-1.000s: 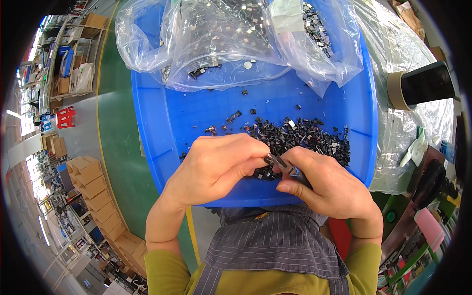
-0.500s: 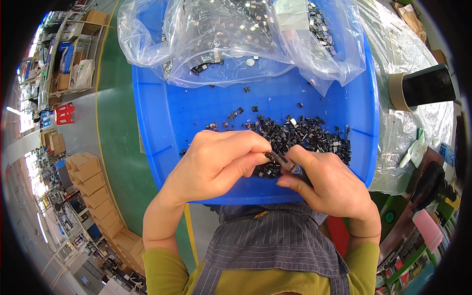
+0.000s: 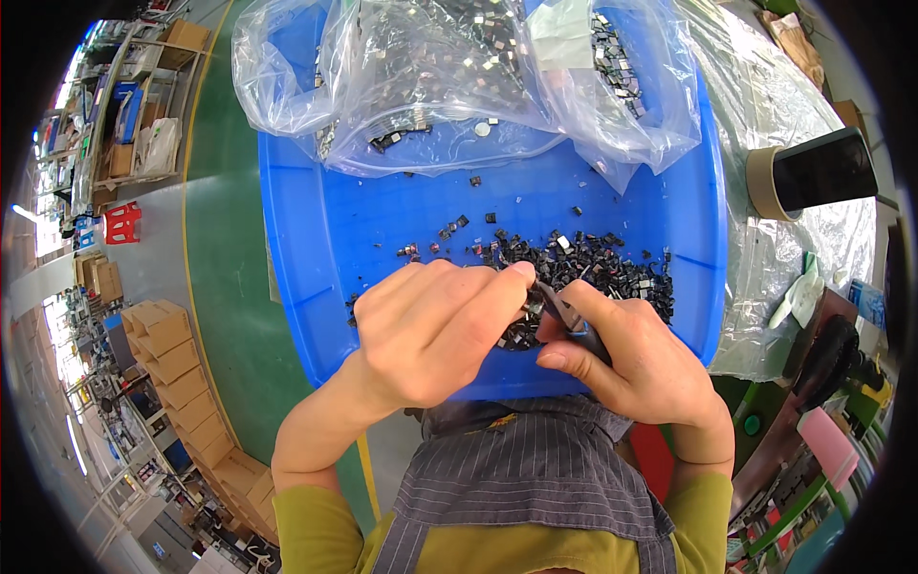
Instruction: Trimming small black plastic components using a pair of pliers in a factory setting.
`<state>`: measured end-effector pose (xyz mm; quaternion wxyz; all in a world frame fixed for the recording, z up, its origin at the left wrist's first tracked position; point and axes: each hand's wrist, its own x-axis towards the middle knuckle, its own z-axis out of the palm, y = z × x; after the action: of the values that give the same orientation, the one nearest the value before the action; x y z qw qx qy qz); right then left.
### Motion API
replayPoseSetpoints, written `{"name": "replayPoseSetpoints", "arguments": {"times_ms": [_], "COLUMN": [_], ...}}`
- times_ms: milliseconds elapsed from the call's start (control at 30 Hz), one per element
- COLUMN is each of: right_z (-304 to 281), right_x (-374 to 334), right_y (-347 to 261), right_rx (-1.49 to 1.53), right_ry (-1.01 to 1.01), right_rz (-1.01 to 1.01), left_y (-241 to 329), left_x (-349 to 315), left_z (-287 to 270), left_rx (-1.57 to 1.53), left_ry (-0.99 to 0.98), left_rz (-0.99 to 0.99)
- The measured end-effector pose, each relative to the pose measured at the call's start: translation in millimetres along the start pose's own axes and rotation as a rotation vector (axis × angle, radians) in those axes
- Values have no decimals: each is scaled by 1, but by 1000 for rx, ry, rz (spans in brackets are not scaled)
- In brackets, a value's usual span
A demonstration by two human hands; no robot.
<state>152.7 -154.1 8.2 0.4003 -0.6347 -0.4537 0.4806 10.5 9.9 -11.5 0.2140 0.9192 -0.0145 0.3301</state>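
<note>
My right hand [image 3: 636, 359] is wrapped round a pair of small pliers [image 3: 572, 320] with metal jaws and a dark handle. The jaws point up and left, close against the fingertips of my left hand [image 3: 435, 330]. That hand is turned back-up, its thumb and fingers pinched together; what they grip is mostly hidden beneath them. Both hands are above the near part of a blue plastic tub [image 3: 382, 215]. Under and beyond them lies a heap of small black parts [image 3: 612, 273], some with shiny metal faces.
A clear plastic bag [image 3: 440, 124] with many small parts covers the tub's far end. To the right, a tape roll [image 3: 762, 184] with a black phone-like slab [image 3: 824, 172] rests on plastic sheeting [image 3: 741, 287]. Cardboard boxes [image 3: 182, 373] line the floor at left.
My left hand has rolled over so its back faces up, its fingertips shifting slightly right and up against the pliers. The right hand keeps its grip. The view has shifted slightly.
</note>
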Motion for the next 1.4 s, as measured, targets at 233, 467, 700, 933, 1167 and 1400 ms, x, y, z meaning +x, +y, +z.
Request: {"name": "replayPoseSetpoints", "arguments": {"times_ms": [233, 467, 700, 933, 1167, 1400], "right_z": [1, 2, 6, 7, 10, 14], "right_x": [2, 4, 6, 8, 9, 10], "right_y": [3, 1, 7, 9, 7, 10], "right_rx": [-181, -37, -381, -590, -668, -736], "right_ry": [72, 8, 296, 381, 396, 462], "right_rz": [-50, 22, -50, -114, -128, -157], "left_y": [6, 7, 18, 17, 1, 3], "left_x": [19, 11, 9, 20, 13, 9], "left_z": [-20, -16, -16, -20, -19, -16], "left_rx": [-1144, -1128, -1027, -1168, -1744, -1945], "left_ry": [-334, -324, -183, -175, -202, -138], "left_rz": [-924, -695, -814, -1106, -1339, -1358]}}
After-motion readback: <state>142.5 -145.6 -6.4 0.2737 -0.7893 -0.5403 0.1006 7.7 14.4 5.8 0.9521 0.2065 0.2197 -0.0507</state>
